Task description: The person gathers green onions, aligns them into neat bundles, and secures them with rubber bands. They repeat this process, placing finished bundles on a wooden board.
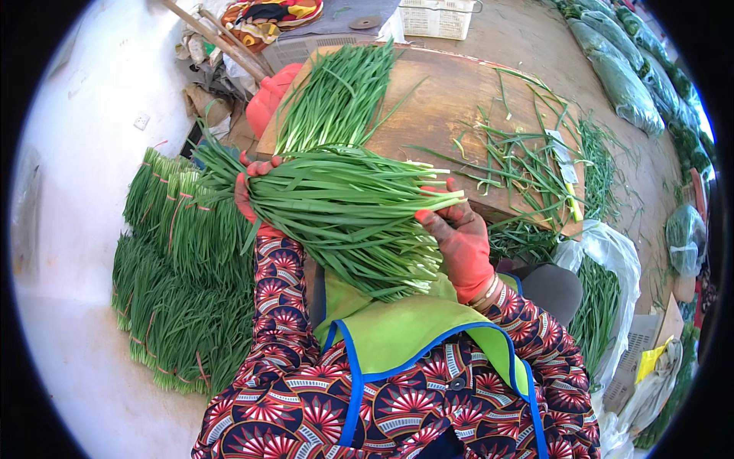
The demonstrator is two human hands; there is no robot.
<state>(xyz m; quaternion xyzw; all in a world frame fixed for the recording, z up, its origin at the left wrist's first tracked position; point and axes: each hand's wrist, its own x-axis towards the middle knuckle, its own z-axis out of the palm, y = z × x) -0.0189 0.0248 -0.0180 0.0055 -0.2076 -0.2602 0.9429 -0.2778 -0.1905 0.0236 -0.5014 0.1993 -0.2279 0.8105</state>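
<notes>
A large loose bunch of garlic chives (pixel 344 201) lies across in front of me, its pale stem ends to the right. My left hand (pixel 252 183), in a red glove, is closed around the leafy end. At the stem ends, my right hand (pixel 461 241), in a dirt-stained red glove, pinches a few pale stems between thumb and fingers. Behind the bunch, more chives (pixel 344 92) are piled on the wooden board (pixel 441 103). Loose leaves and trimmings (pixel 516 155) are scattered over the board's right part, beside a knife with a pale blade (pixel 562 158) and yellow-green handle.
Banded chive bundles (pixel 183 287) are stacked at left by the white wall. A red plastic object (pixel 272 97) and wooden poles (pixel 218 40) stand behind the board's left corner. At right are a plastic bag (pixel 625 252) beside chives and filled green bags (pixel 625 86). A white crate (pixel 437 20) stands beyond.
</notes>
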